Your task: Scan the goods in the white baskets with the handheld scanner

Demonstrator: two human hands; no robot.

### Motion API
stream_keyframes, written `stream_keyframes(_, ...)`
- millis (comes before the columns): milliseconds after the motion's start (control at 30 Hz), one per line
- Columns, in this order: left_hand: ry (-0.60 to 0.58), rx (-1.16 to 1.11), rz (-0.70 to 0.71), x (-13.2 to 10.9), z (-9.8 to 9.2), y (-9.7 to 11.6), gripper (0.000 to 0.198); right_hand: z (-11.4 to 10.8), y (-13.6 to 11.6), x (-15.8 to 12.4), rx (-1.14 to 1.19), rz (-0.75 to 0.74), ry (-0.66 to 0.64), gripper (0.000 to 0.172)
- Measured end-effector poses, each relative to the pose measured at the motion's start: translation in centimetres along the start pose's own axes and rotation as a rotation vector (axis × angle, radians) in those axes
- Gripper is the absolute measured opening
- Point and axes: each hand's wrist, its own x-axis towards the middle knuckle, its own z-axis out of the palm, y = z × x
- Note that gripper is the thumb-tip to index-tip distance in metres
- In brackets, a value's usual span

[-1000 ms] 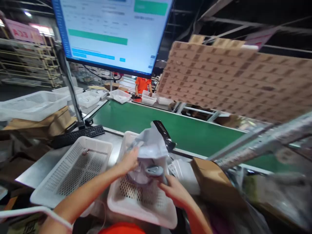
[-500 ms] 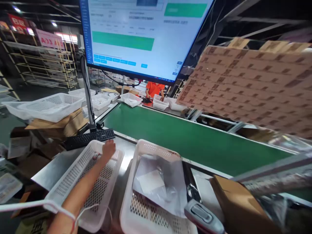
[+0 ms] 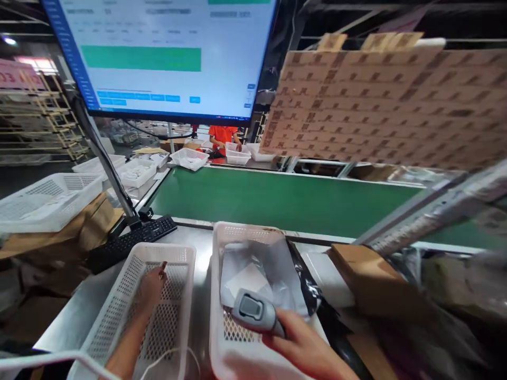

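Note:
My left hand [image 3: 152, 285] is inside the left white plastic basket [image 3: 186, 253], fingers closed. A small reddish-brown item [image 3: 162, 269] pokes out at its fingertips, too small and blurred to name. My right hand [image 3: 293, 335] grips a grey barcode scanner [image 3: 253, 311] by its handle and holds it over the right white basket [image 3: 216, 327]. Inside that basket lies a pack of grey plastic bags [image 3: 283, 279] with a white square [image 3: 249, 279] on it. A white cord runs across my left forearm.
A monitor [image 3: 146, 58] stands behind the baskets, with a black keyboard [image 3: 130, 243] at its foot. Beyond runs a green conveyor belt [image 3: 257, 200]. Cardboard boxes [image 3: 364, 269] and black plastic lie at right. A person in orange [image 3: 222, 134] works across the belt.
My left hand has gone from the basket's far rim down into it and closed at the small item. The scanner has moved left over the right basket. The view has turned right.

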Motion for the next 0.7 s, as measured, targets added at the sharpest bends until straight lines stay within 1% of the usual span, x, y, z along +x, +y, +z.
stream_keyframes(67, 0.048, -0.037, 0.038, -0.9, -1.2, 2.3, 0.017, 1.6, -0.8, 1.3, 0.074, -0.037, -0.018, 0.025)
stream_keyframes(100, 0.071, -0.063, 0.087, -1.6, -2.1, 3.8, 0.021, 2.2, -0.9, 1.7, 0.104, -0.051, -0.012, 0.023)
stream_keyframes(133, 0.104, -0.098, 0.172, -2.3, -3.1, 5.4, 0.025, 2.6, -0.9, 1.8, 0.132, -0.056, 0.005, 0.021)
stream_keyframes(167, 0.146, -0.137, 0.290, -2.9, -4.2, 7.1, 0.026, 2.9, -1.0, 1.8, 0.160, -0.059, 0.029, 0.021)
stream_keyframes(200, 0.201, -0.179, 0.437, -3.6, -5.5, 8.9, 0.025, 3.1, -1.0, 1.6, 0.194, -0.067, 0.058, 0.022)
stream_keyframes(267, 0.303, -0.236, 0.751, -4.5, -8.0, 12.8, 0.023, 2.9, -1.3, 0.7, 0.268, -0.085, 0.110, 0.025)
stream_keyframes(300, 0.334, -0.238, 0.889, -4.8, -9.1, 14.7, 0.024, 2.6, -1.5, 0.0, 0.302, -0.103, 0.124, 0.027)
stream_keyframes(367, 0.353, -0.179, 1.094, -4.9, -11.0, 18.3, 0.029, 1.9, -1.8, -1.6, 0.341, -0.142, 0.137, 0.031)
stream_keyframes(433, 0.342, -0.073, 1.240, -4.6, -12.1, 21.1, 0.032, 1.0, -1.7, -3.3, 0.356, -0.155, 0.137, 0.034)
stream_keyframes(500, 0.309, 0.002, 1.357, -4.0, -12.4, 23.1, 0.030, 0.1, -1.1, -4.7, 0.366, -0.154, 0.158, 0.034)
stream_keyframes(567, 0.259, 0.021, 1.433, -3.6, -11.7, 24.1, 0.028, -0.6, -0.1, -6.0, 0.370, -0.129, 0.204, 0.032)
stream_keyframes(633, 0.216, 0.011, 1.447, -3.6, -10.3, 24.3, 0.031, -1.2, 1.1, -7.4, 0.371, -0.082, 0.258, 0.027)
stream_keyframes(700, 0.204, -0.028, 1.415, -4.0, -8.5, 24.3, 0.032, -1.9, 2.7, -8.8, 0.379, -0.019, 0.310, 0.024)
